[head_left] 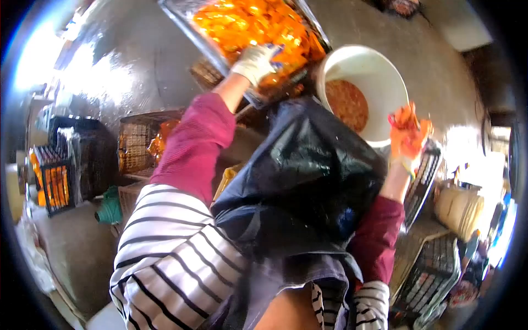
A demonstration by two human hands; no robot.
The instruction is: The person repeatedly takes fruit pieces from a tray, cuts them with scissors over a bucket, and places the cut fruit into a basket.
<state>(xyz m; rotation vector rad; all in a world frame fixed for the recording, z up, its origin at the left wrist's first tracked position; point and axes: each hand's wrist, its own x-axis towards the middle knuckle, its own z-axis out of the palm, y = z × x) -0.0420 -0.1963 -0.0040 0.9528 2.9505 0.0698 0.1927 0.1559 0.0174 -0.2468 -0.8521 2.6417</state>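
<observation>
My left hand [256, 64], in a pale glove with bluish fingertips, reaches onto a heap of glossy orange pieces that look like peppers [247, 25]. Its fingers are stretched out over the heap, which fills a metal tray [215, 50]. On the other side, my right hand [410, 140] wears a wet, orange-stained glove. Its fingers are closed round a crumpled orange-red pepper piece [405, 116] at the rim of a white bucket [386, 82]. Inside the bucket lies a reddish-brown, wet mass [346, 104].
A dark wet apron [308, 159] covers my lap between the arms. Crates stand at left: a brown one [135, 146] and a black one [54, 187] with orange contents. At right are a black crate [432, 269] and a beige container [459, 209]. The floor [143, 60] is wet.
</observation>
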